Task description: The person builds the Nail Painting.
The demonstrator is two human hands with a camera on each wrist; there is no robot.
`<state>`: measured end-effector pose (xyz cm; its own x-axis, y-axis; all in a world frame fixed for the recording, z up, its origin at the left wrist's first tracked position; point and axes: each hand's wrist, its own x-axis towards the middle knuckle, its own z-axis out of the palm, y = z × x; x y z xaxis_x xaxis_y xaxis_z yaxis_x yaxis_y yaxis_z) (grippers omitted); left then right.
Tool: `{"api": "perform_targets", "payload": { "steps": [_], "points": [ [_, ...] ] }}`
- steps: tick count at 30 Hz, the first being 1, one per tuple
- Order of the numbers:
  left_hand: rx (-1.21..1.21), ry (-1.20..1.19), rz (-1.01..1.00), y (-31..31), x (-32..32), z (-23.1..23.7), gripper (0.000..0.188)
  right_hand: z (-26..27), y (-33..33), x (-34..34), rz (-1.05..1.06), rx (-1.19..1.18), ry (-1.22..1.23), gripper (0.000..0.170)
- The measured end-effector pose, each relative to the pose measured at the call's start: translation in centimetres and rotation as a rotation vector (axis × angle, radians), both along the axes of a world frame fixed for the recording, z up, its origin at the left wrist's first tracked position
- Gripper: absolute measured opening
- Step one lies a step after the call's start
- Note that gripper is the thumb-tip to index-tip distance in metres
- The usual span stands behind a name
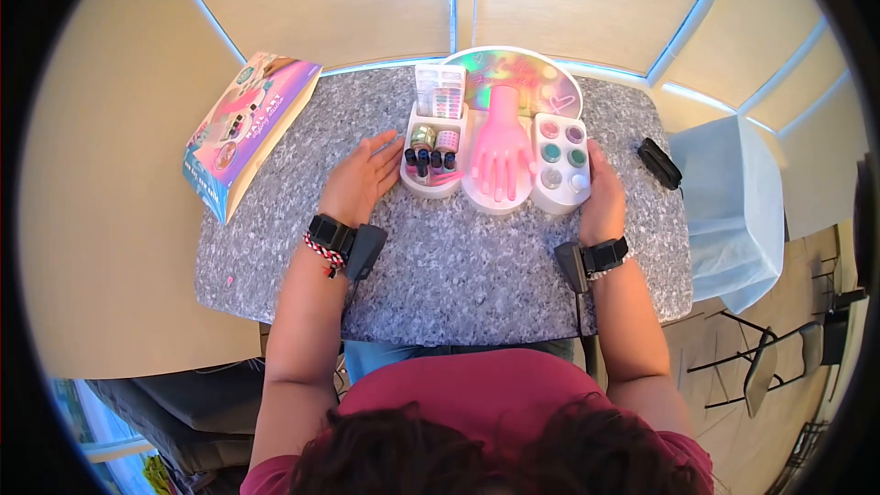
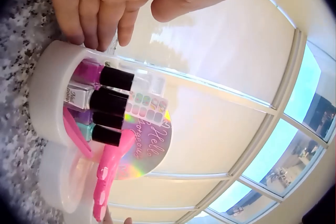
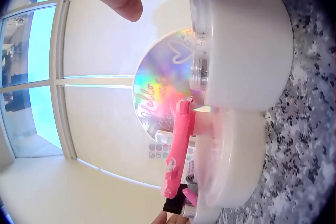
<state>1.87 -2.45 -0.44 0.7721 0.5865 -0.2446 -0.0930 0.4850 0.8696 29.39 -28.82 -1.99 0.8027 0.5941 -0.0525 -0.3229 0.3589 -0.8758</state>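
A white nail art stand (image 1: 497,205) sits on the table between both hands, with a pink model hand (image 1: 500,158) in its middle. My left hand (image 1: 362,179) is beside the stand's left section, fingers straight and fingertips close to its wall. That section holds several nail polish bottles (image 2: 109,98) with black caps, rolls of decorative tape (image 1: 446,140) and nail sticker sheets (image 1: 441,92). My right hand (image 1: 602,194) lies along the right section, which carries several small glitter pots (image 1: 552,153); its thumb (image 3: 123,2) points away from the stand. A shiny round-topped backboard (image 3: 157,90) rises behind.
A nail art box (image 1: 249,133) stands at the table's left edge. A black case (image 1: 659,163) lies near the right edge, and a tiny pink piece (image 1: 229,281) at the front left. Beyond the table are a cloth-covered surface (image 1: 731,211) and a folding chair (image 1: 765,367).
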Motion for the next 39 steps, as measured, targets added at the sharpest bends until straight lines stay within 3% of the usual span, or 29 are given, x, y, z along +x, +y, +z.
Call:
{"api": "perform_targets", "payload": {
  "steps": [10, 12, 14, 15, 17, 19, 21, 37, 39],
  "points": [
    [0.118, 0.117, 0.204, -1.0, -0.5, -1.3, 0.059, 0.7, 0.3, 0.7, 0.094, -0.003, -0.061, 0.057],
    [0.076, 0.140, 0.279, 0.0, -1.1, -1.8, 0.056, -0.6, -0.2, 2.3, -0.130, 0.019, -0.013, 0.053],
    [0.218, 0.190, 0.524, 1.1, -2.0, -2.5, 0.045, 0.1, -1.3, 3.0, -0.239, -0.026, -0.016, 0.045],
    [0.217, 0.192, 0.526, 1.3, -2.3, -2.4, 0.045, 0.5, -1.7, 3.2, -0.349, -0.069, -0.021, 0.043],
    [0.032, -0.011, 0.665, 1.4, -2.7, -1.8, 0.041, 0.6, -3.1, 4.1, -0.300, 0.025, -0.036, 0.041],
    [0.033, -0.008, 0.657, 1.2, -2.7, -1.0, 0.042, 0.6, -3.5, 4.4, -0.255, 0.118, -0.052, 0.047],
    [0.033, -0.006, 0.651, 1.1, -2.7, -0.7, 0.045, 1.2, -3.2, 4.2, -0.366, 0.096, -0.005, 0.053],
    [0.101, 0.055, 0.667, 0.6, -2.4, -0.8, 0.048, 2.0, -3.0, 3.6, -0.397, 0.062, 0.001, 0.051],
    [0.095, 0.068, 0.635, 0.9, -2.3, -0.9, 0.047, 2.7, -3.7, 4.2, -0.381, -0.052, -0.032, 0.045]
  ]
}}
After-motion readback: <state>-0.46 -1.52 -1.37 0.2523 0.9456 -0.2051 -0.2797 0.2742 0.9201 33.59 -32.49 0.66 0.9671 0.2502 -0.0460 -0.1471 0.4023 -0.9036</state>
